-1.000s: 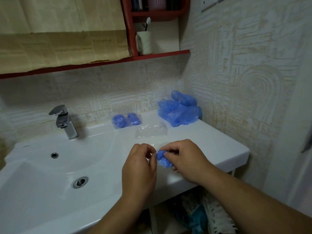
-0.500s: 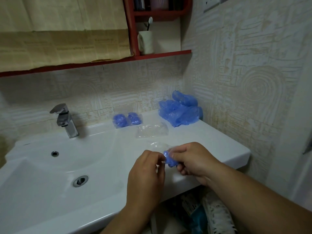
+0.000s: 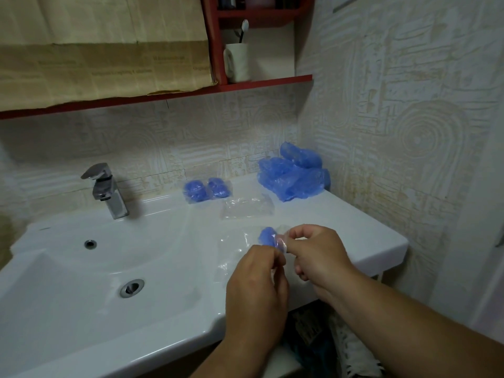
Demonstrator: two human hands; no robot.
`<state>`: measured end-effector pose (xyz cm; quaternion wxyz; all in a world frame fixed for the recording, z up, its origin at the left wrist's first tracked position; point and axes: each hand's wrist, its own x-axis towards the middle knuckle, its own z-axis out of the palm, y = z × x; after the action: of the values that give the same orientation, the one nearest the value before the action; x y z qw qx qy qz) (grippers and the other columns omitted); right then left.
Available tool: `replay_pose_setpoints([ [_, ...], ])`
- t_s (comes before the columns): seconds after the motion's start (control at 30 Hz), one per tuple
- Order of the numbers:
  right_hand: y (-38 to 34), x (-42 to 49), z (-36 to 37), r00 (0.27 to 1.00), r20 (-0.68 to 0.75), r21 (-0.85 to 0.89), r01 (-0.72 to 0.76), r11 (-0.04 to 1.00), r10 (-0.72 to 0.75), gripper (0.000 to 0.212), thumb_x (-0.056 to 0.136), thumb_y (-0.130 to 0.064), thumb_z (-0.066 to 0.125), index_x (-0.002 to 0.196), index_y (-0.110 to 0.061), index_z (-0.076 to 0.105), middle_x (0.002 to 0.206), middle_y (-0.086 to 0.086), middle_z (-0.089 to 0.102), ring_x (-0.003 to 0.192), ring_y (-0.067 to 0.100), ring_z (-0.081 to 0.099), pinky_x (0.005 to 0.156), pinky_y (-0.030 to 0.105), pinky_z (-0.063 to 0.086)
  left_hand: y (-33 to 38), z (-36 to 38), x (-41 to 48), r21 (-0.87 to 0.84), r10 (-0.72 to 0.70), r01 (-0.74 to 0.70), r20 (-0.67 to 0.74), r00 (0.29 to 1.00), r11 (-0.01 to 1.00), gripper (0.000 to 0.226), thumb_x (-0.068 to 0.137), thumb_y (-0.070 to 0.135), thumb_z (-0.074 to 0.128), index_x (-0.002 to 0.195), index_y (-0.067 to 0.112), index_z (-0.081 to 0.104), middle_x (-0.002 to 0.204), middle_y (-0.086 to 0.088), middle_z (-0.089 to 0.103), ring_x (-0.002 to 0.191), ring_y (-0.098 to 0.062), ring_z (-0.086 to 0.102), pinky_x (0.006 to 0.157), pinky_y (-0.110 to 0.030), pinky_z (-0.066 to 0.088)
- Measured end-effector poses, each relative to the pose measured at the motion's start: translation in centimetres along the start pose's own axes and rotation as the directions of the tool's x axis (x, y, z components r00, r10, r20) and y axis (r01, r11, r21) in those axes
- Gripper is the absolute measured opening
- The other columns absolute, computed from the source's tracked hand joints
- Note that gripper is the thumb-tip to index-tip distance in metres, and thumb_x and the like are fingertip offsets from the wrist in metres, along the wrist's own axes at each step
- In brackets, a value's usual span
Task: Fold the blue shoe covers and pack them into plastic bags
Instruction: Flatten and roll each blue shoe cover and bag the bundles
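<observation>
A small folded blue shoe cover (image 3: 266, 236) sits inside a clear plastic bag (image 3: 234, 249) held just above the basin's right side. My right hand (image 3: 317, 255) pinches the bag's mouth beside the blue wad. My left hand (image 3: 257, 279) pinches the same bag edge from below, fingers curled. Two packed bags with blue covers (image 3: 207, 190) lie at the back of the counter. A pile of loose blue shoe covers (image 3: 294, 177) fills the back right corner. Several empty clear bags (image 3: 246, 207) lie in front of that pile.
The white basin (image 3: 81, 268) with its drain (image 3: 132, 287) takes up the left. A chrome faucet (image 3: 107, 190) stands behind it. A red shelf (image 3: 245, 84) above carries a cup with a toothbrush (image 3: 237, 61). The tiled wall closes the right side.
The blue wad has gone from between my fingertips into the clear bag. Both hands have shifted slightly right and now hold the bag's edge.
</observation>
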<state>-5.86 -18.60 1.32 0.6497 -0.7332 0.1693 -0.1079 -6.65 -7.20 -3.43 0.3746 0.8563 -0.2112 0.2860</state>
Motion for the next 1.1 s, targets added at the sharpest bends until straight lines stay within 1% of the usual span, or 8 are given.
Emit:
replay_pose_setpoints([
  [0.2,-0.2,-0.4,-0.8,0.923,0.329,-0.173,0.266,0.948,-0.199,0.028,0.095,-0.004,0.05,0.097,-0.022,0.072,0.069,-0.007,0.07,0.041,0.016,0.054,0.044,0.025,0.045,-0.7,-0.9,0.9,-0.13,-0.037,0.032,-0.038,0.999,0.991,0.038,0.085,0.007,0.071,0.082,0.04,0.053,0.084,0.023,0.058,0.085,-0.002,0.06,0.074,-0.013,0.052],
  [0.3,-0.1,-0.3,-1.2,0.849,0.5,-0.216,0.315,0.924,-0.172,0.057,0.079,0.017,0.039,0.104,-0.025,0.069,0.091,-0.006,0.073,0.049,0.022,0.062,0.05,0.03,0.052,-0.9,-1.4,1.0,-0.217,-0.065,0.069,0.027,0.998,0.974,0.036,0.083,0.002,0.068,0.076,0.035,0.056,0.079,0.017,0.061,0.083,-0.006,0.062,0.074,-0.017,0.054],
  [0.43,0.5,0.1,-1.3,0.744,0.663,-0.246,0.325,0.913,-0.086,0.053,0.076,0.018,0.045,0.082,-0.029,0.067,0.07,-0.008,0.071,0.068,0.028,0.071,0.06,0.031,0.057,-1.3,-2.1,1.2,-0.295,0.044,0.012,0.182,0.982,0.955,0.027,0.074,-0.004,0.063,0.067,0.02,0.055,0.075,0.012,0.062,0.079,-0.011,0.063,0.075,-0.027,0.055],
  [0.6,1.6,0.5,-1.0,0.686,0.723,-0.292,0.417,0.861,-0.087,0.057,0.07,0.008,0.056,0.105,-0.036,0.066,0.107,-0.004,0.071,0.105,0.018,0.068,0.093,0.042,0.056,-1.6,-2.7,1.1,-0.313,0.174,-0.068,0.324,0.93,0.947,0.025,0.072,-0.003,0.06,0.07,0.022,0.055,0.077,0.012,0.061,0.079,-0.012,0.06,0.073,-0.02,0.049],
  [0.7,2.0,0.9,-1.1,0.683,0.723,-0.305,0.455,0.837,-0.107,0.058,0.068,-0.004,0.066,0.109,-0.045,0.06,0.109,-0.007,0.068,0.107,0.015,0.064,0.097,0.043,0.052,-1.5,-4.1,1.0,-0.362,0.221,-0.07,0.395,0.892,0.93,0.028,0.071,-0.003,0.057,0.081,0.023,0.062,0.085,0.013,0.064,0.086,-0.013,0.063,0.078,-0.023,0.052],
  [0.87,2.1,1.9,-1.7,0.803,0.593,-0.295,0.294,0.909,-0.067,0.085,0.068,-0.013,0.082,0.133,-0.056,0.048,0.135,-0.005,0.055,0.107,0.013,0.063,0.09,0.023,0.054,-4.3,-5.1,2.6,-0.173,-0.018,0.027,0.057,0.998,0.985,0.054,0.074,-0.003,0.063,0.111,0.036,0.056,0.116,0.015,0.057,0.105,-0.001,0.057,0.091,-0.02,0.052],
  [0.97,1.7,1.5,-1.8,0.772,0.633,-0.252,0.277,0.927,-0.059,0.08,0.072,-0.001,0.08,0.133,-0.045,0.054,0.138,-0.01,0.053,0.1,0.009,0.066,0.074,0.01,0.051,-6.0,-4.9,4.2,-0.004,-0.075,0.081,0.332,0.94,0.997,0.096,0.074,0.003,0.076,0.14,0.054,0.028,0.149,0.017,0.021,0.116,0.007,0.042,0.087,0.0,0.04],
  [1.1,1.4,1.3,-1.2,0.766,0.639,-0.237,0.283,0.929,-0.07,0.072,0.073,0.003,0.078,0.133,-0.032,0.059,0.127,-0.012,0.061,0.106,0.005,0.061,0.075,0.012,0.052,-6.3,-3.9,5.4,0.144,0.054,-0.145,0.5,0.864,0.979,0.087,0.081,0.017,0.078,0.145,0.052,0.03,0.157,0.024,0.005,0.131,0.002,0.03,0.105,-0.019,0.04],
])
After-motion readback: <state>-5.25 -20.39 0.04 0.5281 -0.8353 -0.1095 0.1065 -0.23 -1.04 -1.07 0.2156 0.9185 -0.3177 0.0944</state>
